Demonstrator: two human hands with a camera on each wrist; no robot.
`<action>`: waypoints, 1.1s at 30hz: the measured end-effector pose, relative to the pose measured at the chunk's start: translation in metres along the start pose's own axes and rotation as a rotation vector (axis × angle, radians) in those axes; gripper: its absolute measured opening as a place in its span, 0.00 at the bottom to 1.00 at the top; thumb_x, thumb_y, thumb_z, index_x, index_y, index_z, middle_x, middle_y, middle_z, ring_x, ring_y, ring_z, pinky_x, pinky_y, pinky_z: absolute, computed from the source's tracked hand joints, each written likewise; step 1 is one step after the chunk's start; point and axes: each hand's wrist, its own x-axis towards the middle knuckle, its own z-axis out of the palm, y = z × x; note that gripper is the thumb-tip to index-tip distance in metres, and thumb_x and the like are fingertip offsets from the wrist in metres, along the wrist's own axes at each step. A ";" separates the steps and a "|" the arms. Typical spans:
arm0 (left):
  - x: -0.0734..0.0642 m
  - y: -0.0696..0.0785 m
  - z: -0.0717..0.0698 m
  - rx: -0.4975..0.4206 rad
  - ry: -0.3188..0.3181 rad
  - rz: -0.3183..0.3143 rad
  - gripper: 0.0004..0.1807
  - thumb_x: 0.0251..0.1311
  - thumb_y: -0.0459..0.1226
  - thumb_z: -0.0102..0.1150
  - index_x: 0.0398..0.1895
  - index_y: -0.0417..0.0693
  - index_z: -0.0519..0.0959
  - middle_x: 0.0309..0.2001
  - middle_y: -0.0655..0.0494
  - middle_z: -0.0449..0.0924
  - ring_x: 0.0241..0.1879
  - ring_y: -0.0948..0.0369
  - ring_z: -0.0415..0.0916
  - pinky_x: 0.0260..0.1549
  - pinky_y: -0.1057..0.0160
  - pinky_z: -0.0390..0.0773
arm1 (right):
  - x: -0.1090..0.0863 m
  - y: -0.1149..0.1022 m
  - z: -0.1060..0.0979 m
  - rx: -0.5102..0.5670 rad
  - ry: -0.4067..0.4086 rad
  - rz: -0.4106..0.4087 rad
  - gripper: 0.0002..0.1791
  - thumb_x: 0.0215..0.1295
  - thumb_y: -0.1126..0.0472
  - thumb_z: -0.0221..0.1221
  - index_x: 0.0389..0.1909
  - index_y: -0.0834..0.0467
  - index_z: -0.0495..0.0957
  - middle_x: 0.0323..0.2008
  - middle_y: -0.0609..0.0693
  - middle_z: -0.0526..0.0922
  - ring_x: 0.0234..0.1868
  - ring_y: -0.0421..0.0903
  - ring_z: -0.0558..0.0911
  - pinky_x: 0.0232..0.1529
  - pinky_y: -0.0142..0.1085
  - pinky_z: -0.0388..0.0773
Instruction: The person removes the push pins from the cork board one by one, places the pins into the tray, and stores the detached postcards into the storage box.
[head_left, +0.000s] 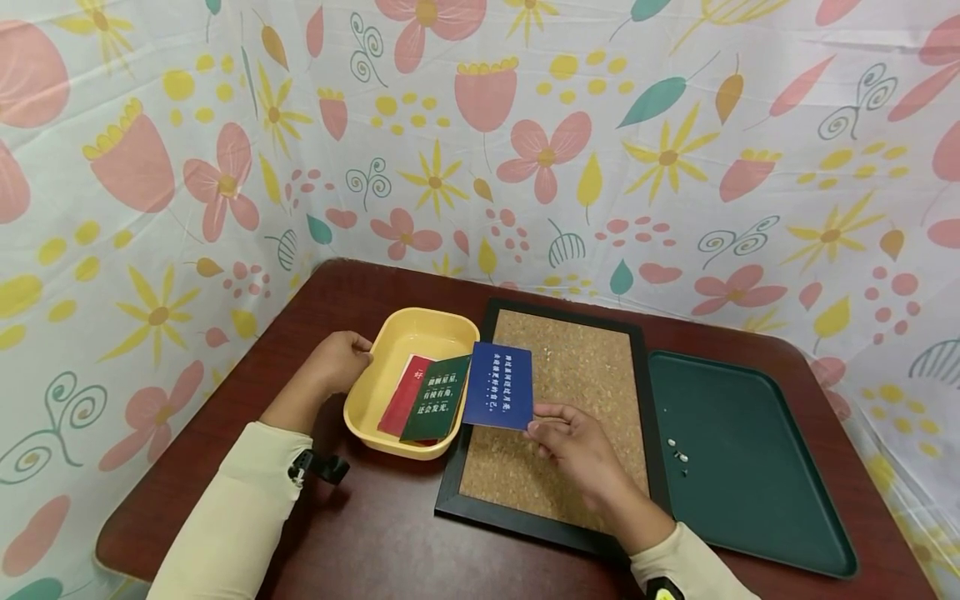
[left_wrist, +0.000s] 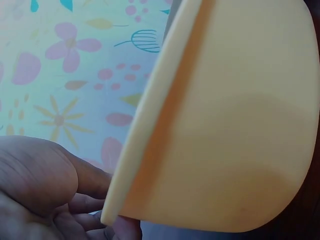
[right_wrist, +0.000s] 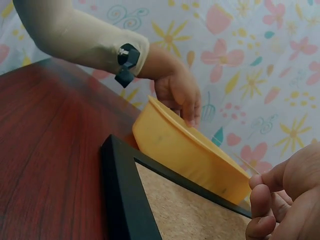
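A yellow plastic basin (head_left: 393, 346) stands on the left of the table, a red card (head_left: 402, 398) and a green card (head_left: 435, 417) with white writing lying in it. At its left side my left hand (head_left: 343, 362) holds the rim, with the thumb and fingers about the edge (left_wrist: 122, 192) in the left wrist view. My right hand (head_left: 581, 450) pinches a blue card (head_left: 498, 387) with white writing by its lower right corner. This card is held at the basin's right rim, over the left part of the corkboard (head_left: 592, 358). The right wrist view shows it almost edge-on.
The corkboard's black frame (head_left: 525, 532) lies right beside the basin. Further right is a dark green tray (head_left: 742, 467) with several small whitish pieces (head_left: 678, 454) near its left side. A floral curtain (head_left: 525, 233) hangs behind the dark wood table (head_left: 367, 533).
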 end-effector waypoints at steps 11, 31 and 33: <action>-0.004 0.004 -0.002 -0.030 -0.036 -0.037 0.17 0.79 0.37 0.49 0.58 0.31 0.76 0.46 0.39 0.80 0.32 0.53 0.83 0.28 0.59 0.83 | 0.000 -0.005 0.013 0.012 -0.008 0.002 0.16 0.70 0.67 0.62 0.57 0.63 0.77 0.41 0.63 0.86 0.32 0.47 0.79 0.29 0.34 0.73; -0.006 0.004 -0.002 -0.017 -0.035 -0.030 0.18 0.79 0.38 0.48 0.59 0.31 0.75 0.44 0.39 0.80 0.30 0.54 0.82 0.27 0.58 0.82 | 0.003 -0.007 0.035 0.022 -0.050 -0.035 0.17 0.69 0.67 0.62 0.57 0.65 0.77 0.41 0.63 0.87 0.31 0.47 0.80 0.28 0.33 0.73; -0.006 0.003 -0.002 -0.013 -0.035 -0.032 0.18 0.79 0.38 0.48 0.58 0.31 0.76 0.44 0.39 0.80 0.30 0.54 0.82 0.26 0.59 0.82 | 0.003 -0.007 0.037 0.023 -0.054 -0.036 0.16 0.69 0.67 0.62 0.57 0.65 0.77 0.41 0.63 0.87 0.30 0.48 0.80 0.27 0.32 0.73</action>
